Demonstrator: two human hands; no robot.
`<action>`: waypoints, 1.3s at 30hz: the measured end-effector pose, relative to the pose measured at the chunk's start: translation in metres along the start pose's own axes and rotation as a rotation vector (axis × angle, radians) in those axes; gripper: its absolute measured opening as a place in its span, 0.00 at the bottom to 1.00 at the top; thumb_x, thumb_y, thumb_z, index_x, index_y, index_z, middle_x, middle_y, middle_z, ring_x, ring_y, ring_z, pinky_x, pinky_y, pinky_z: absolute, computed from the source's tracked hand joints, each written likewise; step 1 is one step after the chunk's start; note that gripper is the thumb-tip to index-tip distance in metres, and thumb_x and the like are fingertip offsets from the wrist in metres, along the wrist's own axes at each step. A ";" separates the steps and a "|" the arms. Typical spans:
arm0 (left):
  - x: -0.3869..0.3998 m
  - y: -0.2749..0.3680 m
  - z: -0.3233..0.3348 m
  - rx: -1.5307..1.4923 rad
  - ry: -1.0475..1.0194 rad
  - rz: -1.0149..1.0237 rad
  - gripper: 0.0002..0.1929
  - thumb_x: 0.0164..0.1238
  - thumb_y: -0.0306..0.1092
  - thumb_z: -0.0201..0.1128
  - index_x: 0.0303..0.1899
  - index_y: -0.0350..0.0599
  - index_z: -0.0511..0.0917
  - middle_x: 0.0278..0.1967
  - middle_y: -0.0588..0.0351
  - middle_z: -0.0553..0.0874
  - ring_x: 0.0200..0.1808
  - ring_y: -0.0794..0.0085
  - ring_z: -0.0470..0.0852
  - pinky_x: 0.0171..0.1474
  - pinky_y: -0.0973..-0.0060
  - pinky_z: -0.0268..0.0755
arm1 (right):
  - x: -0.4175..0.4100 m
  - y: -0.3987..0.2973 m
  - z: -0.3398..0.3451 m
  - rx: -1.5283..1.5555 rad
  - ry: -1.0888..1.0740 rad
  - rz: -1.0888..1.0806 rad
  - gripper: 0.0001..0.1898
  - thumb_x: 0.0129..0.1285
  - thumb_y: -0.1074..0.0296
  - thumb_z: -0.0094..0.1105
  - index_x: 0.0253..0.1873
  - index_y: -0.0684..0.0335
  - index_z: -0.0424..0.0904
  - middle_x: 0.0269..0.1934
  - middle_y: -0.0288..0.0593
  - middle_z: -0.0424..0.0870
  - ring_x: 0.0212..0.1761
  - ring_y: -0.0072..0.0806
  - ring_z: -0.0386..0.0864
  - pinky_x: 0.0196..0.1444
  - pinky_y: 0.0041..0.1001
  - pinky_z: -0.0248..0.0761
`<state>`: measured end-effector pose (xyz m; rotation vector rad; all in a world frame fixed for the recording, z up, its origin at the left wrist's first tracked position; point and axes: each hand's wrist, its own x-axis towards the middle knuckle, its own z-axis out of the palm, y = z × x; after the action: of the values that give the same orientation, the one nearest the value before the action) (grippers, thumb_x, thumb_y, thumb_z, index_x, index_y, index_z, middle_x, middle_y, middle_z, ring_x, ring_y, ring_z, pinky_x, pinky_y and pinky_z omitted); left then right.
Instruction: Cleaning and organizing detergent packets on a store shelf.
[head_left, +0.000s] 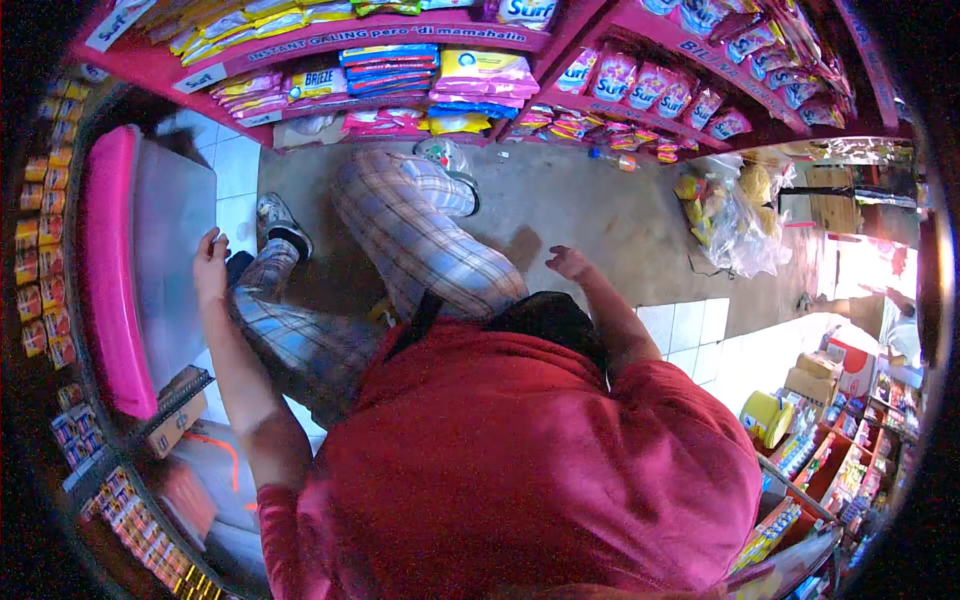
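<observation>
My left hand (211, 266) is held out over the floor with loosely curled fingers and nothing visible in it. It is nearest to a grey plastic storage box (176, 247) with a bright pink lid (116, 270); whether they touch cannot be told. My right hand (570, 264) hangs above the concrete floor (600, 202), empty, its fingers slightly bent and apart. In front of me stands a pink display shelf (375, 34) stacked with Surf detergent packs (615, 75), Breeze packs (316, 82) and blue-and-red packets (390, 69).
Clear plastic bags (750, 225) lie on the floor at the right. Behind me on the right are a yellow tub (766, 418), cardboard boxes (814, 379) and a compartmented goods rack (832, 469). Canned goods (41, 255) line the far left. Another person (870, 315) is by the bright doorway.
</observation>
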<state>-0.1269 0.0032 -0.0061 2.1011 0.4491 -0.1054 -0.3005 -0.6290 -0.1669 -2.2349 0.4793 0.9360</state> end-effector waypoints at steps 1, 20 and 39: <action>-0.006 0.005 0.000 0.024 0.029 0.011 0.18 0.58 0.37 0.54 0.50 0.40 0.70 0.36 0.53 0.77 0.33 0.73 0.75 0.39 0.78 0.67 | -0.003 0.001 0.002 -0.005 -0.007 -0.012 0.26 0.50 0.57 0.57 0.52 0.64 0.67 0.41 0.49 0.78 0.43 0.36 0.75 0.46 0.30 0.68; 0.017 -0.001 0.016 0.094 -0.108 0.126 0.19 0.57 0.41 0.56 0.47 0.41 0.72 0.30 0.56 0.78 0.30 0.76 0.73 0.34 0.79 0.65 | -0.019 -0.003 0.013 -0.236 -0.042 -0.136 0.17 0.55 0.58 0.47 0.46 0.59 0.75 0.52 0.43 0.70 0.52 0.32 0.69 0.55 0.28 0.62; -0.008 0.035 0.027 0.109 -0.146 0.106 0.18 0.56 0.39 0.57 0.45 0.38 0.72 0.24 0.62 0.73 0.25 0.79 0.69 0.31 0.82 0.63 | -0.010 0.056 0.033 -0.135 0.000 -0.067 0.23 0.53 0.56 0.54 0.51 0.63 0.70 0.47 0.46 0.74 0.47 0.33 0.73 0.50 0.23 0.65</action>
<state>-0.1191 -0.0378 0.0094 2.2021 0.2491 -0.2248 -0.3540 -0.6454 -0.2016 -2.3567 0.3475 0.9585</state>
